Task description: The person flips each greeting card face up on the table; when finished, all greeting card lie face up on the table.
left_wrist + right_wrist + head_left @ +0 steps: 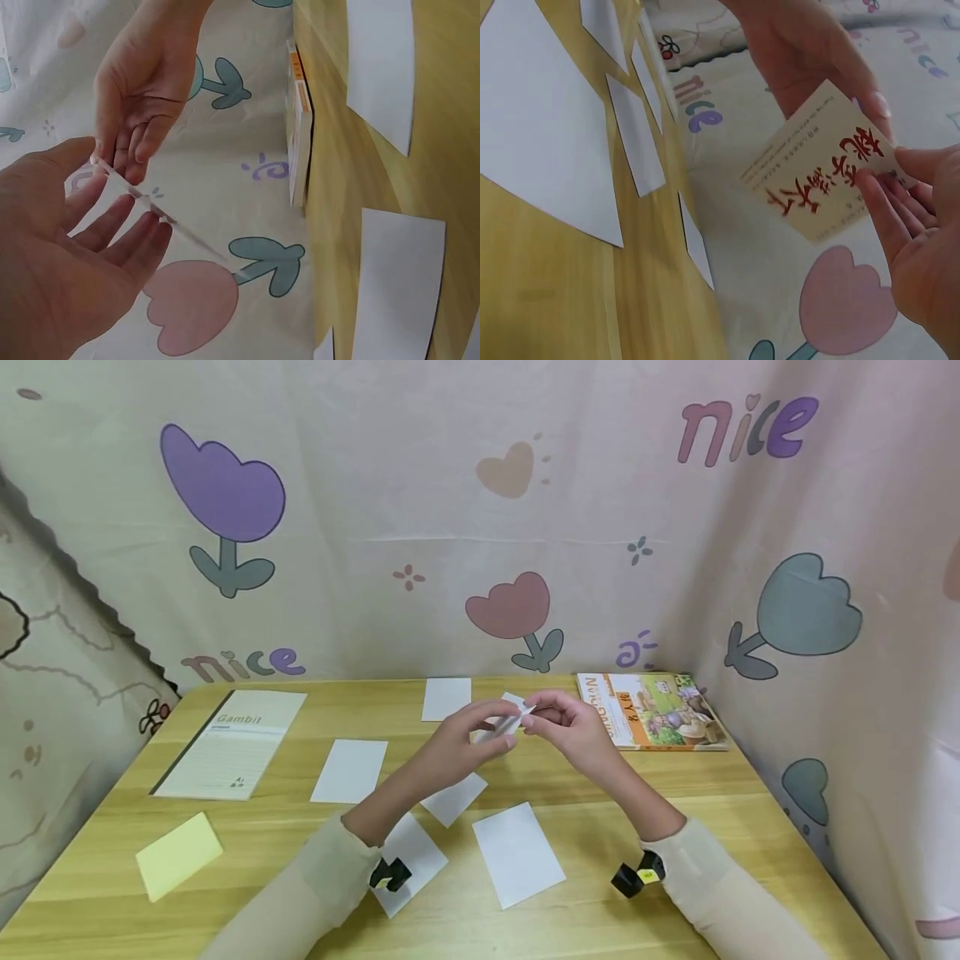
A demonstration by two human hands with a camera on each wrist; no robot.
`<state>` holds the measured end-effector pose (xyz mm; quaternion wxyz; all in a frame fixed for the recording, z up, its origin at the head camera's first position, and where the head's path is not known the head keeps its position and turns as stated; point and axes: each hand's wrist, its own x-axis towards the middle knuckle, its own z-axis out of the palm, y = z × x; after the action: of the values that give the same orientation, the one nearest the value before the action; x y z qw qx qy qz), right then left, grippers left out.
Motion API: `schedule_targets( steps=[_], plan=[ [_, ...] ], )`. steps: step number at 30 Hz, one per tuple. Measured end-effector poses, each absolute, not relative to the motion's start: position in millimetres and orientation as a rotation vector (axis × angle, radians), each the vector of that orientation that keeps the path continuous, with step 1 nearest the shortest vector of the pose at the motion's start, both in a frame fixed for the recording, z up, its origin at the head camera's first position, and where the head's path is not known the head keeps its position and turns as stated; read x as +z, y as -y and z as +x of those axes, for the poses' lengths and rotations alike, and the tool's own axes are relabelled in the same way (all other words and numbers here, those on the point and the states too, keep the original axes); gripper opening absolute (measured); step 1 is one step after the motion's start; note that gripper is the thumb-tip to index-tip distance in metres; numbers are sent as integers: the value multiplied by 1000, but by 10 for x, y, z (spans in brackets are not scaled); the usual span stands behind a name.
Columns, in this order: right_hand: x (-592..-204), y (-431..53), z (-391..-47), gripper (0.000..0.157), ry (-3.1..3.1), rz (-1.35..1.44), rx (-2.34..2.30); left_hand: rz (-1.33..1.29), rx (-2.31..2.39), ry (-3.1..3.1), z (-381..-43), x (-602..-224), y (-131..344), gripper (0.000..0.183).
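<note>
A small cream card (810, 165) with red characters is held up above the table between both hands. My left hand (459, 739) grips it with the thumb and fingers from its left side. The right hand (573, 731) pinches a corner between thumb and fingertips. From the left wrist camera the card (180, 225) appears nearly edge-on. Below the hands lie a small white card (454, 799), a larger white sheet (519, 854) and another white sheet (420, 860), partly covered by the left wrist.
A white card (447, 699) lies at the table's back edge and another white card (349, 771) left of centre. A Gambit notebook (232, 752) and a yellow card (180, 857) are on the left. An illustrated book (667, 714) lies at back right, before a patterned curtain (360, 485).
</note>
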<state>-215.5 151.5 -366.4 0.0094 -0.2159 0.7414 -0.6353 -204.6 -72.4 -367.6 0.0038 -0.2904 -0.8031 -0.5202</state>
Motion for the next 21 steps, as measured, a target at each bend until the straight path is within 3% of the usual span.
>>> schedule_targets(
  steps=[14,21],
  plan=[
    [-3667,-1446,-2102,36,-2351,-758,-1979,-883,-1770,2430,-2061,-3647,767,33],
    [-3646,-1493,-2148,34,-2486,-769,-1931,-693,-1918,2365,-2163,-3677,867,27]
  ],
)
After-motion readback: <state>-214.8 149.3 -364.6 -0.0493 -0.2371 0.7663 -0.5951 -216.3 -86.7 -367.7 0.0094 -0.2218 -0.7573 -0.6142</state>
